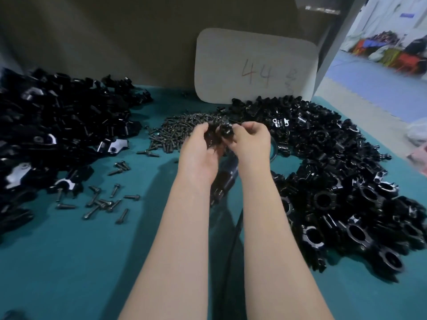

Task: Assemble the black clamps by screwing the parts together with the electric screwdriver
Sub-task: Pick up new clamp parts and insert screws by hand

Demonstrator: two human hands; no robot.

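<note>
Clamp [223, 132]: a small black piece held above the table, just toward 12 o'clock from frame centre, between both hands.
Table [69, 262]: teal cover.
Right heap [335, 176], 1 to 4 o'clock: black ring-shaped clamps.
Left heap [57, 125], 9 to 10 o'clock: black clamp parts, some showing bare silver faces.
Card [254, 65], 12 o'clock: grey, marked "44", standing against the back wall.
Left hand [198, 148]: fingers curled inward, tips gripping the clamp's left side.
Right hand [251, 142]: fingers bent, thumb and fingertips pinching the clamp's right side.
Screw pile [178, 132], 11 o'clock: dark screws, partly hidden behind the hands.
Screwdriver [227, 179]: dark barrel lying on the table between the forearms, below the hands; its cable [233, 239] runs toward 6 o'clock.
Loose screws [104, 199], 8 o'clock: scattered singly beside the left heap.
</note>
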